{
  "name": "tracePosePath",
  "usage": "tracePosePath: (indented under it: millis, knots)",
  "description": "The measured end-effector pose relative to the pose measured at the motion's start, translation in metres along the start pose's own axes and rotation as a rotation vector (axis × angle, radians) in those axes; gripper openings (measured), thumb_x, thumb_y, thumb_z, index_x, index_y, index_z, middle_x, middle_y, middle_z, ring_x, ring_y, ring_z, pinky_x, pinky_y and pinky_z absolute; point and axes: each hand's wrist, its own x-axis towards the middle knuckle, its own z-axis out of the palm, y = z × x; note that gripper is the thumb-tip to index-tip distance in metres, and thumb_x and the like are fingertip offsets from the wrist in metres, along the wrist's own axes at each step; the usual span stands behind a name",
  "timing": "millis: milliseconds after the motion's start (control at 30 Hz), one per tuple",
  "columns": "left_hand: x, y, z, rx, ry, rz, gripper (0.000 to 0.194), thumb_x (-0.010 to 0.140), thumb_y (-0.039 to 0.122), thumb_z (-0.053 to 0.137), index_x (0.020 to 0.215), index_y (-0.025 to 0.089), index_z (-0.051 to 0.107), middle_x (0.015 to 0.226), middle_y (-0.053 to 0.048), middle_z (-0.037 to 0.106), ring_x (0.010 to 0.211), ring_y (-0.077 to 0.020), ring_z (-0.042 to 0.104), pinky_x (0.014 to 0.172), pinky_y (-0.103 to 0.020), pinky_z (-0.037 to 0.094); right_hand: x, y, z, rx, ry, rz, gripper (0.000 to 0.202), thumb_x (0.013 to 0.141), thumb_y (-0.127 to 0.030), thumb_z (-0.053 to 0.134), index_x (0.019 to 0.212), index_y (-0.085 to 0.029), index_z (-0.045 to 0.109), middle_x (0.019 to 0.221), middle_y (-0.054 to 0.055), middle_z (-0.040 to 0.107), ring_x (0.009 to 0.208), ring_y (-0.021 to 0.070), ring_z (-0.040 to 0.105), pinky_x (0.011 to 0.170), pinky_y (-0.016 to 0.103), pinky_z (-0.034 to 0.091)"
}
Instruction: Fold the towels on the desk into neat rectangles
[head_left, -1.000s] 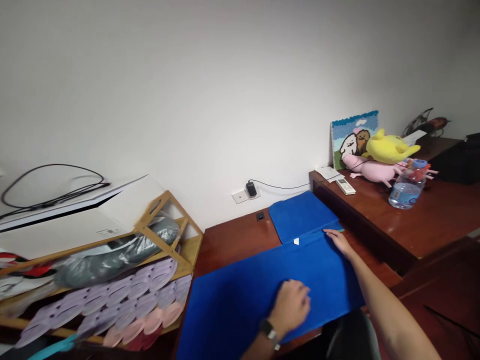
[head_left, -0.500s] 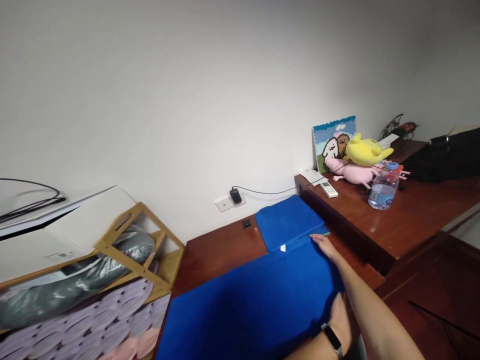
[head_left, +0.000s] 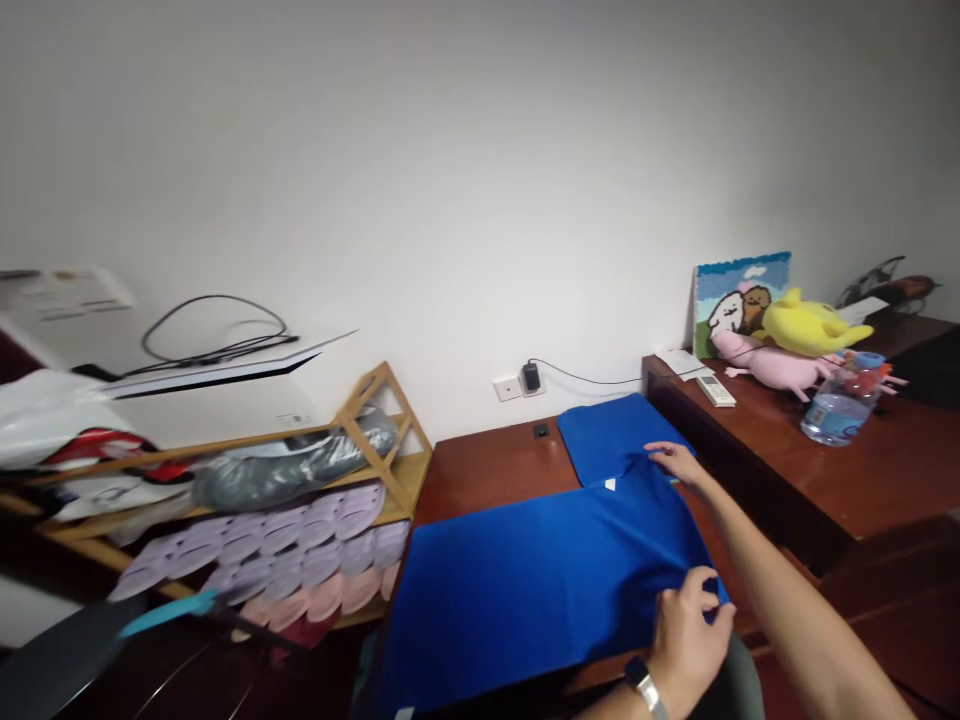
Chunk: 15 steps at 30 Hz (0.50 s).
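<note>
A blue cloth (head_left: 517,570) lies spread over the reddish-brown desk, its right side pulled up into wrinkles. My right hand (head_left: 675,462) pinches the cloth's far right part, close to a small white tag (head_left: 610,485). At the near right corner, my left hand (head_left: 691,630), with a watch (head_left: 641,678) on its wrist, closes its fingers on the cloth's edge. Beyond the large cloth, against the wall side, is a smaller blue folded piece (head_left: 619,435); whether the two are joined I cannot tell.
To the right, a higher desk (head_left: 772,440) bears a water bottle (head_left: 840,405), a remote (head_left: 716,390), pink (head_left: 780,368) and yellow (head_left: 814,322) plush toys and a dog picture (head_left: 739,300). A wooden rack (head_left: 412,480) with lilac and pink slippers (head_left: 300,535) stands left. A charger (head_left: 531,376) sits in the wall socket.
The view has swung left, showing more of the rack. The cloth's right side, flat before, is now wrinkled and drawn up. My left hand has come up onto the near right corner.
</note>
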Motion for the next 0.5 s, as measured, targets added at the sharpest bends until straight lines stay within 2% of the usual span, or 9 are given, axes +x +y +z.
tracePosePath:
  millis: [100, 200, 267, 367, 433, 500]
  knots:
    - [-0.028, 0.012, -0.055, -0.14, 0.146, -0.077, 0.027, 0.085, 0.036, 0.074, 0.112, 0.033, 0.073, 0.091, -0.006, 0.084, 0.09, -0.025, 0.08, 0.084, -0.035, 0.061, 0.006, -0.048, 0.033, -0.016, -0.123, -0.038, 0.027, 0.074, -0.035, 0.076, 0.093, -0.018, 0.08, 0.06, 0.0, 0.07, 0.055, 0.0137, 0.063, 0.059, 0.027, 0.056]
    - [-0.065, 0.005, -0.116, -0.231, 0.329, -0.094, 0.028, 0.087, 0.052, 0.073, 0.1, 0.027, 0.074, 0.083, -0.008, 0.082, 0.082, -0.0248, 0.079, 0.077, -0.032, 0.063, 0.012, -0.096, 0.094, -0.057, -0.253, -0.109, 0.025, 0.077, -0.032, 0.073, 0.097, -0.017, 0.079, 0.066, 0.0, 0.072, 0.057, 0.0131, 0.065, 0.061, 0.025, 0.057]
    - [-0.093, -0.006, -0.156, -0.264, 0.464, -0.098, 0.039, 0.088, 0.062, 0.069, 0.095, 0.024, 0.073, 0.08, -0.009, 0.081, 0.079, -0.0243, 0.079, 0.074, -0.03, 0.062, 0.013, -0.123, 0.151, -0.098, -0.343, -0.162, 0.028, 0.08, -0.031, 0.071, 0.103, -0.016, 0.079, 0.068, 0.0, 0.073, 0.06, 0.0137, 0.067, 0.063, 0.025, 0.057]
    - [-0.139, -0.034, -0.208, -0.269, 0.669, -0.154, 0.047, 0.087, 0.07, 0.067, 0.091, 0.023, 0.071, 0.077, -0.008, 0.079, 0.076, -0.0247, 0.079, 0.071, -0.029, 0.062, 0.006, -0.152, 0.255, -0.187, -0.472, -0.24, 0.028, 0.085, -0.028, 0.067, 0.106, -0.015, 0.079, 0.071, 0.001, 0.075, 0.065, 0.0146, 0.07, 0.066, 0.024, 0.056]
    - [-0.17, -0.062, -0.237, -0.237, 0.799, -0.24, 0.051, 0.086, 0.074, 0.063, 0.093, 0.025, 0.07, 0.076, -0.008, 0.079, 0.075, -0.0261, 0.079, 0.071, -0.031, 0.062, -0.005, -0.163, 0.328, -0.267, -0.549, -0.289, 0.024, 0.085, -0.025, 0.066, 0.103, -0.017, 0.08, 0.074, 0.001, 0.077, 0.07, 0.0158, 0.072, 0.071, 0.024, 0.056]
    - [-0.199, -0.099, -0.261, -0.142, 0.896, -0.352, 0.053, 0.088, 0.077, 0.057, 0.096, 0.027, 0.07, 0.076, -0.007, 0.079, 0.075, -0.0274, 0.08, 0.069, -0.032, 0.062, -0.02, -0.165, 0.398, -0.362, -0.612, -0.331, 0.018, 0.085, -0.022, 0.066, 0.095, -0.019, 0.081, 0.076, 0.001, 0.078, 0.077, 0.018, 0.074, 0.078, 0.025, 0.056]
